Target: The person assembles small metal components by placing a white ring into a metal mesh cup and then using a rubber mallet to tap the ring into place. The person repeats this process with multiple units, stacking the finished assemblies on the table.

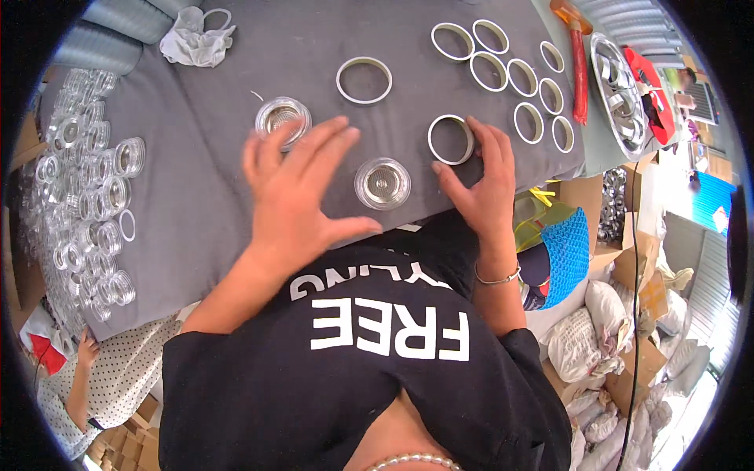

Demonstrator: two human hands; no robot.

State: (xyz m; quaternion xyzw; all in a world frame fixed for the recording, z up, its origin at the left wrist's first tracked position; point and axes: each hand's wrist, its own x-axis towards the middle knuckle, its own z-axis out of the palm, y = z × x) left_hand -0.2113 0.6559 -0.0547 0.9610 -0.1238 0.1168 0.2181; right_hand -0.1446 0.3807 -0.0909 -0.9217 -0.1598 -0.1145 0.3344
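Two loose grips: right hand (481,182) fingering flat white ring (451,139) (opening upward), left hand (294,196) splayed empty.

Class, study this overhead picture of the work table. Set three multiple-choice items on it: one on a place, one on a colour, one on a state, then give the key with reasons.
1. Where does the round clear dish with a metal mesh centre lie?
A. between the two hands
B. on the far right edge of the table
C. on top of the heap of clear dishes

2. What colour is the table cover?
A. red
B. grey
C. white

3. How is the left hand held?
A. clenched in a fist
B. pinching a ring
C. open, fingers spread, holding nothing

Key: 1 A, the dish sits on the cover between the left hand and the right hand. 2 B, the cover is plain grey. 3 C, the fingers fan out flat above the cover, while the right hand touches a white ring.
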